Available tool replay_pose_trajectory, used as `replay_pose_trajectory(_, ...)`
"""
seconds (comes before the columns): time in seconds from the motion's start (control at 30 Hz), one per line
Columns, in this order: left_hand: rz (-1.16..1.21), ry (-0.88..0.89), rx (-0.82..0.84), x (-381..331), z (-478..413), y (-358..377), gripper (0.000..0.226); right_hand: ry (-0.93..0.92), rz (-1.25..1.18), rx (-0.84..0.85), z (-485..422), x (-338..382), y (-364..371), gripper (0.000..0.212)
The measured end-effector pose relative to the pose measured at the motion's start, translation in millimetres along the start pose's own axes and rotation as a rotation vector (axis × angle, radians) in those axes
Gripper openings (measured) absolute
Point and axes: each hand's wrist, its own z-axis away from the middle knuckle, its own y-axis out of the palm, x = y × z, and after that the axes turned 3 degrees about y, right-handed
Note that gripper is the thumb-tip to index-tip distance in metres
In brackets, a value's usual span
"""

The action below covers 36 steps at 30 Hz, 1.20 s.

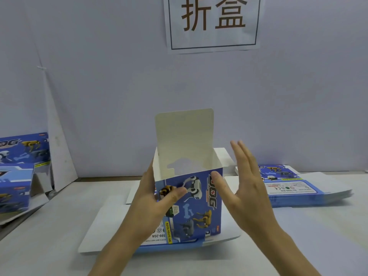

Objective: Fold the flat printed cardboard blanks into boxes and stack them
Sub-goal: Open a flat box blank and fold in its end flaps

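A blue printed cardboard box (199,204) stands upright at the middle of the table, its top open and its white lid flap (184,132) sticking straight up at the back. My left hand (157,198) grips the box's left front corner, thumb across the printed face. Beside the box's right wall my right hand (243,184) is held flat with straight fingers, its thumb touching the front right edge. A stack of flat blue blanks (294,186) lies on the right. Folded boxes (18,172) are stacked at the far left.
A white flat sheet (103,232) lies under the box on the grey table. A white cardboard panel (57,140) leans against the back wall at left. On the wall above hangs a paper sign (213,22).
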Motion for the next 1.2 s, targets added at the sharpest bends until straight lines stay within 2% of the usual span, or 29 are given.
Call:
replay_pose_trajectory(0.1, -0.248, 0.098, -0.021, -3.0, 1.0, -3.5, 0.096, -0.265, 0.139, -0.002, -0.1, -3.9, 0.0, 0.052)
replay_pose_trajectory(0.17, -0.516, 0.302, -0.064, -8.1, -0.3, -10.1, 0.103, -0.257, 0.091, 0.033, 0.3, -4.0, 1.2, 0.045)
replay_pose_trajectory(0.23, -0.74, 0.547, -0.078, -7.2, -4.4, -19.8, 0.092, -0.247, 0.072, 0.033, 0.5, -3.8, 1.9, 0.045)
replay_pose_trajectory(0.3, -0.841, 0.646, -0.092, -6.1, -7.8, -27.2, 0.075, -0.255, 0.08, 0.047, 0.2, -4.6, 1.1, 0.046)
replay_pose_trajectory(0.43, -0.767, 0.689, -0.151, 2.8, -8.3, -27.5, 0.058, -0.233, 0.064, 0.068, 0.3, -4.5, 0.0, 0.049)
replay_pose_trajectory(0.57, -0.606, 0.636, -0.28, 19.5, -0.3, -13.6, 0.056, -0.269, 0.104, -0.01, 4.5, -0.2, 6.2, 0.046)
replay_pose_trajectory(0.7, -0.579, 0.629, -0.396, 24.9, 4.3, -0.5, 0.055, -0.283, 0.079, -0.034, 6.8, -0.3, 9.1, 0.046)
replay_pose_trajectory(0.87, -0.43, 0.576, -0.371, 24.5, 4.4, 1.3, 0.059, -0.283, 0.079, -0.033, 6.0, -2.3, 9.3, 0.047)
replay_pose_trajectory(1.0, -0.285, 0.49, -0.422, 26.4, 3.6, 2.6, 0.059, -0.234, 0.06, -0.013, 3.8, -6.0, 8.6, 0.048)
replay_pose_trajectory(1.1, -0.261, 0.438, -0.413, 33.9, 9.5, 13.6, 0.058, -0.159, -0.053, -0.012, 6.2, -8.1, 12.1, 0.047)
replay_pose_trajectory(1.2, -0.168, 0.259, -0.404, 40.8, 18.7, 31.6, 0.048, -0.009, -0.333, -0.009, 12.2, -8.5, 17.4, 0.035)
